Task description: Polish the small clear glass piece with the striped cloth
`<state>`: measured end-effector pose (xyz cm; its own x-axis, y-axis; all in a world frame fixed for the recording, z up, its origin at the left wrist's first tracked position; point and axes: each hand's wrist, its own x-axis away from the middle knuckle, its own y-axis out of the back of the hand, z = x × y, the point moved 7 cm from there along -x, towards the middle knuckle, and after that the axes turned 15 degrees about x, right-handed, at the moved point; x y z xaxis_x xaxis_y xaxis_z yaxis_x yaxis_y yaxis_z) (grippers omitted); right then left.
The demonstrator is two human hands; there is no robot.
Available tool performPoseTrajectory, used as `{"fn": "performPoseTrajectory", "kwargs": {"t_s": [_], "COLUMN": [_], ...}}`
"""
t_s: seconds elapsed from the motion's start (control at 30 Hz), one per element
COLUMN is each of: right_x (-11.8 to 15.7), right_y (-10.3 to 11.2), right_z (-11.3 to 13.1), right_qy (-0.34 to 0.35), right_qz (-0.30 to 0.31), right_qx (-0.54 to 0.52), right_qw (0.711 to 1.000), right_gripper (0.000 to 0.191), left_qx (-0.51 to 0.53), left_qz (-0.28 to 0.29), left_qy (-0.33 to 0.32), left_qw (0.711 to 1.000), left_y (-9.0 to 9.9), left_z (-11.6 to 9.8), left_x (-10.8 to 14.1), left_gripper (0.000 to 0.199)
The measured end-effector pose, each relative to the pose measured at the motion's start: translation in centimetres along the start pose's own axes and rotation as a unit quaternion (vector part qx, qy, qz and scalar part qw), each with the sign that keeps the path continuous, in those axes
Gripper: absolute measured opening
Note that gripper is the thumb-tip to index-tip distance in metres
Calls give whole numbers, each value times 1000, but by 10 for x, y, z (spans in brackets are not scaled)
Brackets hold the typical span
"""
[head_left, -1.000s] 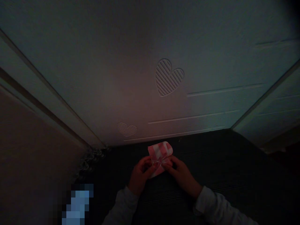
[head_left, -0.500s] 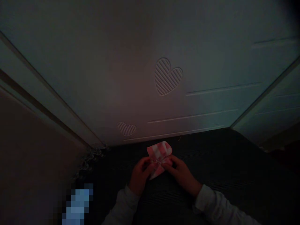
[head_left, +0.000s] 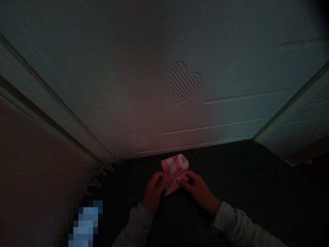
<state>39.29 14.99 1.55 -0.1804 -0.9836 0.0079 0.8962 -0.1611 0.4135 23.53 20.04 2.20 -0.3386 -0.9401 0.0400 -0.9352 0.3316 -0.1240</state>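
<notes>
A small piece of pink and white checked cloth (head_left: pixel 173 165) is held just above or on a dark surface, gathered into creases across its middle. My left hand (head_left: pixel 154 190) is closed, pinching the cloth's left side between thumb and fingers. On the other side, my right hand (head_left: pixel 196 187) pinches the right part of the gathered fold, its thumb lying over the creases. The upper part of the cloth spreads out flat with a rounded right corner. Dim light hides whether anything else is between the fingertips.
Behind the cloth stands a pale panel (head_left: pixel 115 85) with carved hearts and grooves. The dark, grained tabletop (head_left: pixel 231 178) meets its lower edge. A bundle of chain-like links (head_left: pixel 99 173) lies at the left corner. A pixelated bright blue patch (head_left: pixel 84 226) shows at lower left.
Almost nothing differs. Both hands keep their pinch on the cloth, and its gathered middle looks slightly shifted. The view has moved very little.
</notes>
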Motion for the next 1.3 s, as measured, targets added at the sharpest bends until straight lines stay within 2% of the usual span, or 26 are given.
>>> {"fn": "performPoseTrajectory", "kwargs": {"t_s": [0.67,1.3], "right_x": [0,1], "right_y": [0,0], "right_z": [1,3], "right_qy": [4,8], "right_qz": [0,2], "right_qx": [-8,-8], "right_qw": [1000,1000], "right_gripper": [11,10], "left_qx": [20,18], "left_qz": [-1,1], "left_qy": [17,24], "left_qw": [1000,1000], "left_y": [2,1], "left_z": [11,7], "left_x": [0,1], "left_gripper": [33,30]}}
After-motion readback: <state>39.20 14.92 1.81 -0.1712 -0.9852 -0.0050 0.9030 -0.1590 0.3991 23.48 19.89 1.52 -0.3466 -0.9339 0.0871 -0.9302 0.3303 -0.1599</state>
